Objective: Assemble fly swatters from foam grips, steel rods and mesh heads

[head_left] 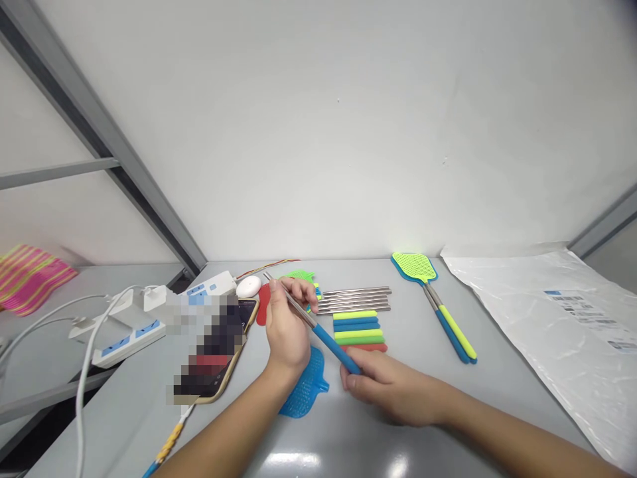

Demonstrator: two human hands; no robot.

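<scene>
A metal rod with a blue handle sleeve [331,343] slants between my hands above the table. Around its bare metal part, my left hand [289,328] is closed, with some fingers loosely curled. My right hand [391,386] grips the end of the blue sleeve between thumb and fingers. Below the rod lies a loose blue fly swatter head [304,392], partly behind my left wrist. Several metal rods [355,300] lie in a row beyond, and several yellow, blue, green and red handle sleeves [357,325] lie just nearer. Red [263,307] and green [301,274] swatter heads show partly behind my left hand.
Two fly swatters [432,299], yellow-green over blue, lie stacked to the right. Beyond them is a white plastic bag [542,318]. On the left are a phone [219,362], a round white object [248,287], power strips [132,342] with cables, and a striped pink cloth [37,279].
</scene>
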